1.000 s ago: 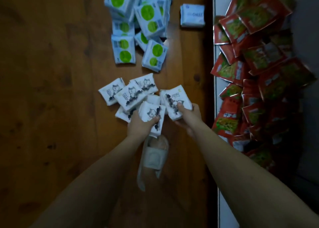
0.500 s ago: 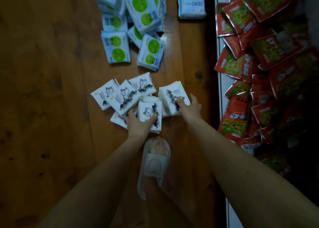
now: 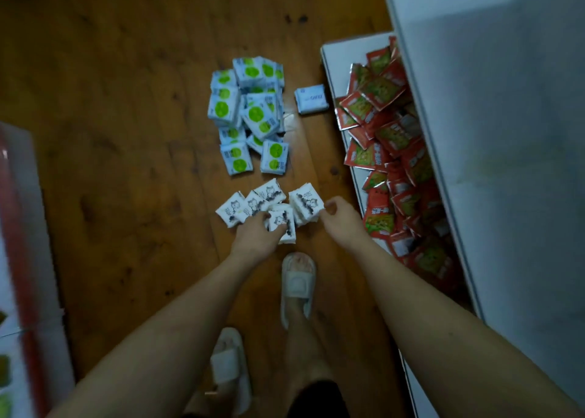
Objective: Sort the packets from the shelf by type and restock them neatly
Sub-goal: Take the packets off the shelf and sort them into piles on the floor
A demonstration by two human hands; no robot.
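Note:
Several white packets with a cat drawing (image 3: 253, 205) lie in a loose cluster on the wooden floor. My left hand (image 3: 256, 235) grips one of them (image 3: 282, 224) at the near side of the cluster. My right hand (image 3: 338, 216) has its fingers curled against the right edge of a small stack of the same packets (image 3: 305, 200). Farther away lies a pile of pale blue packets with green dots (image 3: 250, 116), and beside it a single blue packet (image 3: 311, 99). Red snack packets (image 3: 395, 151) are heaped on the low white shelf (image 3: 330, 59) at the right.
My two feet in pale slippers (image 3: 297, 280) (image 3: 228, 365) stand just behind the white packets. A white upper shelf panel (image 3: 490, 132) overhangs the red packets. A red and white box (image 3: 19, 259) runs along the left edge. Bare wooden floor (image 3: 126, 132) lies to the left.
The view has pulled back and up, so everything looks smaller. Both hands stay at the white cat packets; my right hand has slid to the right edge of its stack.

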